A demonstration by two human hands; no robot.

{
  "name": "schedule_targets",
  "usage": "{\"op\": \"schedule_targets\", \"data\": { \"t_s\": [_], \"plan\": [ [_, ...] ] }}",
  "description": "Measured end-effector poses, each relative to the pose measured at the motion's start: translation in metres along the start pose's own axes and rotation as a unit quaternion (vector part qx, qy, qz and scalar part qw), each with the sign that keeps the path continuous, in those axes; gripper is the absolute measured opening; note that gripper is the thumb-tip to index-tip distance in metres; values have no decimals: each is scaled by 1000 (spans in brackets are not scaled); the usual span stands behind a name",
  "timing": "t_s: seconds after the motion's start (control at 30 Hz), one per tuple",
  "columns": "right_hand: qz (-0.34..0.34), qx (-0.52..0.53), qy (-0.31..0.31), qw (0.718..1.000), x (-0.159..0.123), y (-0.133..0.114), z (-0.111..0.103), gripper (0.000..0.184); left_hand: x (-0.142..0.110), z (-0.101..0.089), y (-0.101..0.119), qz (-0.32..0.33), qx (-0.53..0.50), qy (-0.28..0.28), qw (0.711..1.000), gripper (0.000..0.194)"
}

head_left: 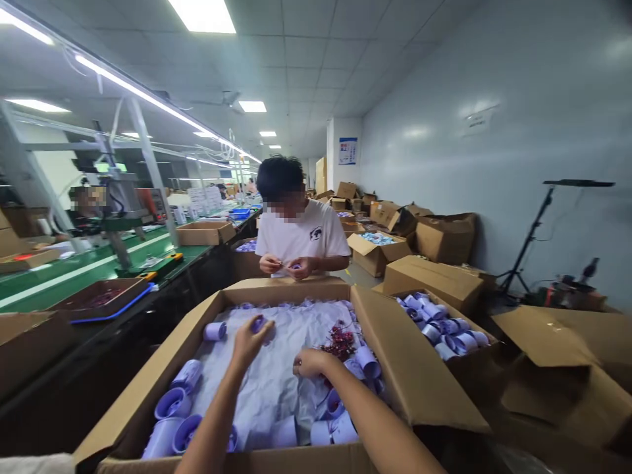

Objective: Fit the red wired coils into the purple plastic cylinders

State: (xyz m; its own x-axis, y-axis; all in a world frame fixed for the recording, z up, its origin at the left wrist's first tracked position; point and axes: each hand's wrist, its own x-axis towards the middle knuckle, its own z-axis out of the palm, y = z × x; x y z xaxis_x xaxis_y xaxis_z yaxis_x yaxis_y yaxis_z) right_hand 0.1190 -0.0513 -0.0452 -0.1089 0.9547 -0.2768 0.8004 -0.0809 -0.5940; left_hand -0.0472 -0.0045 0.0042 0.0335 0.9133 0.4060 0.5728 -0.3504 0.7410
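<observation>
A large open cardboard box (409, 368) lies in front of me, with white sheet paper (281, 388) spread over its contents. My left hand (251, 341) is above the paper, its fingers closed round a purple plastic cup-shaped part (258, 322), partly hidden by them. To its right, my right hand (312, 363) is low over the paper with fingers curled together; what they hold, if anything, is hidden. Just beyond that hand rests a pile of small dark red pieces with thin wires (340, 341). Several purple cups (174, 403) line the inside edges of the box.
Across the box, a person in a white shirt (303, 237) handles a small purple part. A second box of purple cups (437, 322) stands at right. At left runs a green conveyor bench (162, 240) with a tray (101, 296). More cartons (444, 237) line the wall.
</observation>
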Motion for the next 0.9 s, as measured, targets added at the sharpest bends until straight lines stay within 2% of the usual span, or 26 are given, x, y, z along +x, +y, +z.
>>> {"op": "schedule_targets", "data": {
  "t_s": [0.13, 0.27, 0.43, 0.67, 0.83, 0.9],
  "plan": [
    [-2, -62, 19, 998, -5, 11, 0, 20, -25, 22, 2, 27, -75, -58, 995, 32],
    [15, -102, 60, 993, -13, 31, -7, 3, -35, 22, -7, 54, -50, -130, 989, 19],
    [1, -110, 87, 990, -15, 40, -1, 27, -38, 21, -9, 29, -24, -176, 984, 18],
    [-15, -43, 139, 989, -18, 42, 3, 27, -44, 25, -11, 34, 8, -219, 975, 17],
    [-28, 34, 143, 989, -19, 42, 6, 30, -47, 27, -12, 37, 2, -238, 971, 16],
    [-43, 85, 144, 985, -17, 40, 5, 26, -48, 28, -12, 40, -5, -251, 967, 18]
  ]
}}
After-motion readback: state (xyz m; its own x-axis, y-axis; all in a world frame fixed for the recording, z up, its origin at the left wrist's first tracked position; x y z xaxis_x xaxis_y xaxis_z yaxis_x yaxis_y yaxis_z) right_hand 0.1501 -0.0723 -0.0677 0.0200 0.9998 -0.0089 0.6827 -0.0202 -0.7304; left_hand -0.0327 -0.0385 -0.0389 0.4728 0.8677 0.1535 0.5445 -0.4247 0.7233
